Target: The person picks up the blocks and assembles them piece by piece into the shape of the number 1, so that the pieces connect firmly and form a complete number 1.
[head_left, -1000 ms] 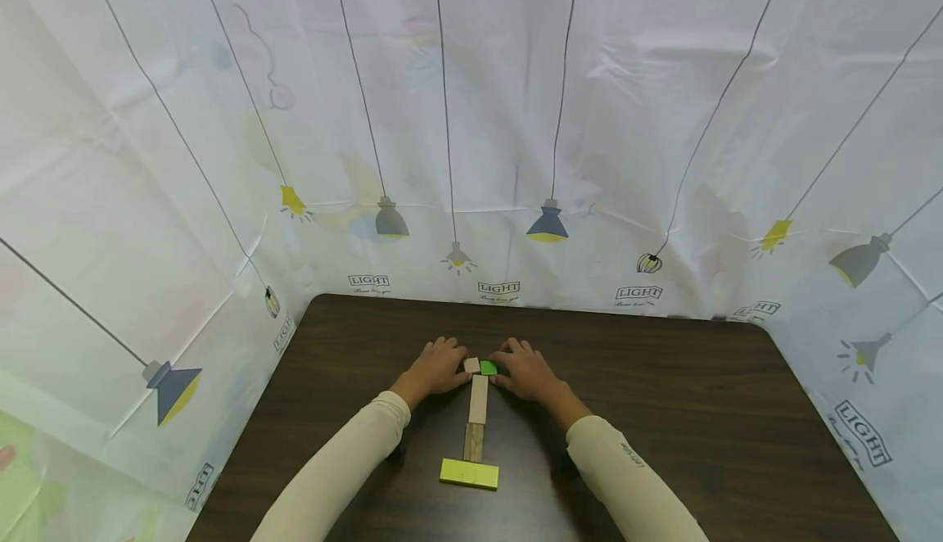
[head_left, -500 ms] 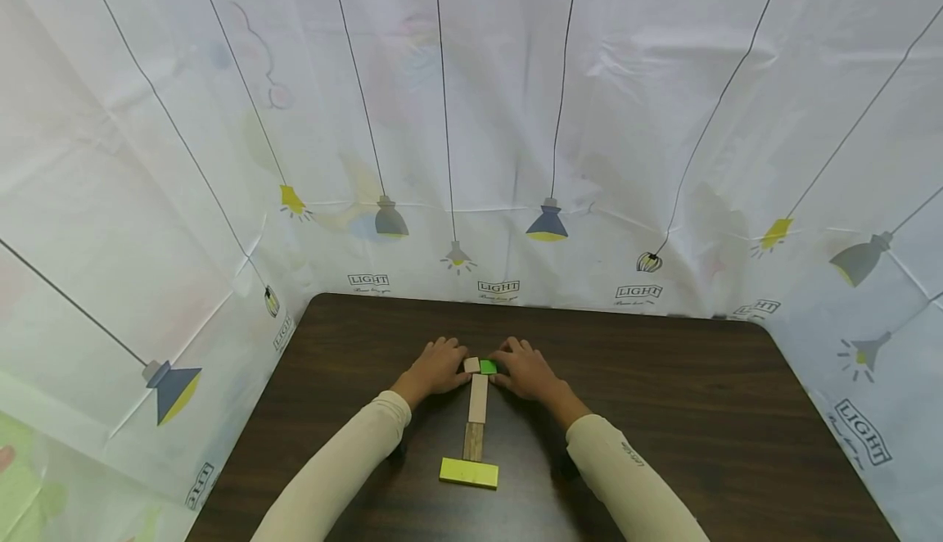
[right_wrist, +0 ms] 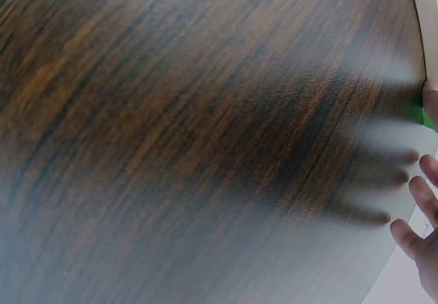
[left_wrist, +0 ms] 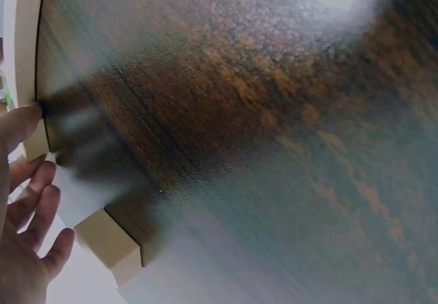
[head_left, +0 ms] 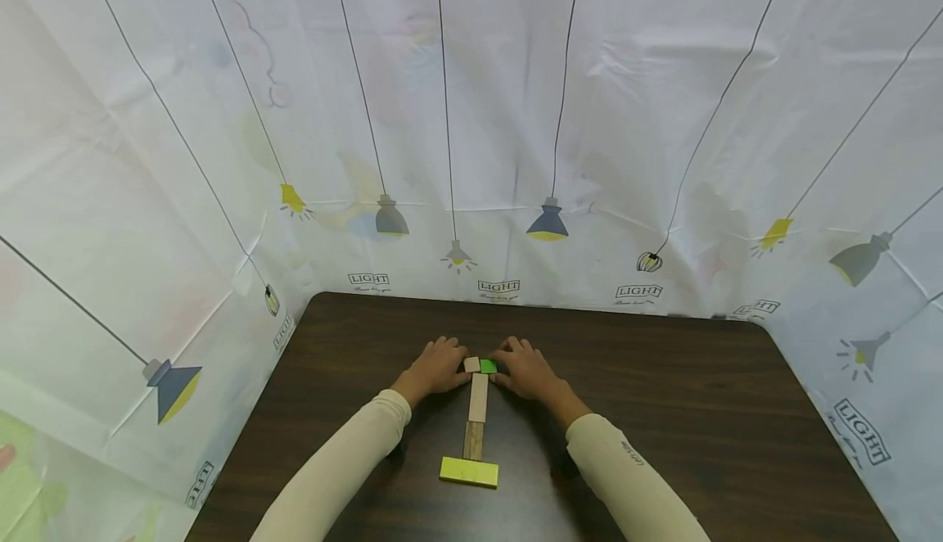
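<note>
My left hand [head_left: 439,364] pinches a small pale wooden block [head_left: 472,364] between thumb and index finger. Its thumb rests along the block's near side in the left wrist view. Right beside it, a green block [head_left: 489,367] is held at its right end by the thumb and index finger of my right hand [head_left: 525,368]. The two blocks lie side by side. Below them a long pale block [head_left: 478,399], a brown wood-grain block [head_left: 474,441] and a crosswise yellow block [head_left: 468,472] form a line. The other fingers of both hands are spread.
Another plain wooden block [left_wrist: 109,246] lies on the table by my left fingertips, hidden from the head view. The dark wood-grain tabletop [head_left: 663,411] reaches to a white sheet [head_left: 486,116] printed with hanging lamps.
</note>
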Available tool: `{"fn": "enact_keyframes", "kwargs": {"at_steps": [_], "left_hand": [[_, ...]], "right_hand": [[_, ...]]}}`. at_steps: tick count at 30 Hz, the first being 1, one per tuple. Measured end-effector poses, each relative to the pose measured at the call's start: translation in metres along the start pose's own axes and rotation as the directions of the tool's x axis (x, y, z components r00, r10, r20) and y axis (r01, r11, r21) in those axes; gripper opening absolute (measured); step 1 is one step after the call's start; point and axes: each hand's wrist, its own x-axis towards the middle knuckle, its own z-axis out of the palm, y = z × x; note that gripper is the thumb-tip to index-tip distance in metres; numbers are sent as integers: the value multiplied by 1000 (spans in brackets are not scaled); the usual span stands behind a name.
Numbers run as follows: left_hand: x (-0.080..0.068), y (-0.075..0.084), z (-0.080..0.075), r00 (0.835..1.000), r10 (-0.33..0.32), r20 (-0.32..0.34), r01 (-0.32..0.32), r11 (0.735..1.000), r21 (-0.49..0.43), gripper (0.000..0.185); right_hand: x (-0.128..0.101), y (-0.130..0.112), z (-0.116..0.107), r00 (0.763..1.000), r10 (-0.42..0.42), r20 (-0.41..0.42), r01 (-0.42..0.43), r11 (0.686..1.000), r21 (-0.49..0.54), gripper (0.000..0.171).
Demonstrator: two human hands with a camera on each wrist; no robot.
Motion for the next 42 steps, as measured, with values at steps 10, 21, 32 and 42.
{"fn": "enact_keyframes", "kwargs": {"at_steps": [10, 21, 32, 42], "left_hand": [[2, -3, 2, 1000, -3, 8, 3, 1000, -2, 35], [-2, -2, 1, 1000, -11, 9, 11, 1000, -5, 37], [-5, -4, 1, 1000, -29, 11, 29, 1000, 8, 48], [-10, -12, -1, 998, -51, -37, 52, 999, 12, 52]], "right_hand": [[1, -2, -1, 1000, 6, 0, -6, 1000, -10, 39], [1, -4, 0, 1000, 9, 4, -8, 1000, -19, 40], [1, -3, 1, 1000, 13, -2, -13, 1000, -11, 40], [1, -3, 0, 1000, 28, -5, -28, 1000, -4, 40]]}}
